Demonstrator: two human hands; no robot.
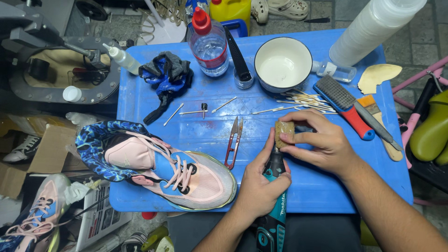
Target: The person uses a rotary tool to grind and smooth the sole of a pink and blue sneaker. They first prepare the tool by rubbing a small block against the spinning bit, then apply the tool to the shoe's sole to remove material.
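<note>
Now | left grip clasps 1 rotary tool | right grip pinches 1 block

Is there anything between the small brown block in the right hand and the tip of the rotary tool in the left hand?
Nothing visible. The right hand holds the brown block directly above the rotary tool that the left hand grips; whether they touch cannot be told.

A shoe-repair workshop: a sneaker lies on a blue work surface among brushes, cotton swabs, thread snips, and a stitching machine alongside.
</note>
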